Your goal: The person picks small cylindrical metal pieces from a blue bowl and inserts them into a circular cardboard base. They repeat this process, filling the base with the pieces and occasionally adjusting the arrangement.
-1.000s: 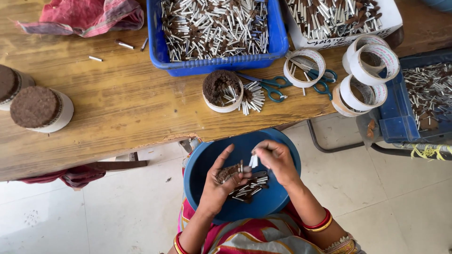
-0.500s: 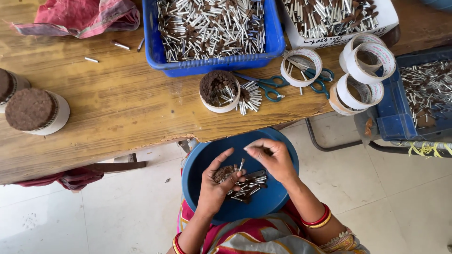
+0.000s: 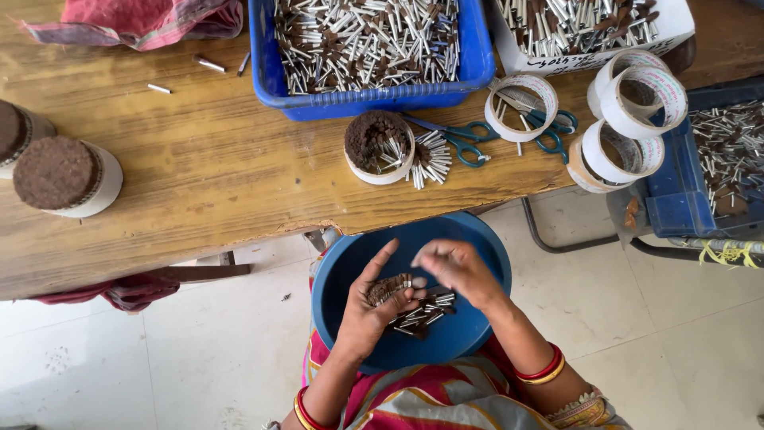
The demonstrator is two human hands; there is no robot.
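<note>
- Blue basin [image 3: 342, 279] on lap: left hand [image 3: 374, 306] cups brown-tipped tubes [image 3: 390, 288], fingers half-curled.
- Right hand [image 3: 454, 267] above basin, blurred; grip unclear.
- Risk: loosely cupped tubes could slip past basin rim.

Wooden counter [image 3: 199, 175]: blue crate [image 3: 366, 99] of small sticks, teal scissors [image 3: 469, 143], tape rolls [image 3: 629, 119], red cloth [image 3: 143, 20], two capped jars [image 3: 64, 175].

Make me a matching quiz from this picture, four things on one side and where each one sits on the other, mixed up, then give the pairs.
1. scissors
2. round blue basin
3. red cloth
4. brown-topped white tub

A. table's far left corner
B. on the person's lap
C. table's left end, near edge
D. between two tape rolls and a small tub

Pairs: 1-D, 2-B, 3-A, 4-C
</note>
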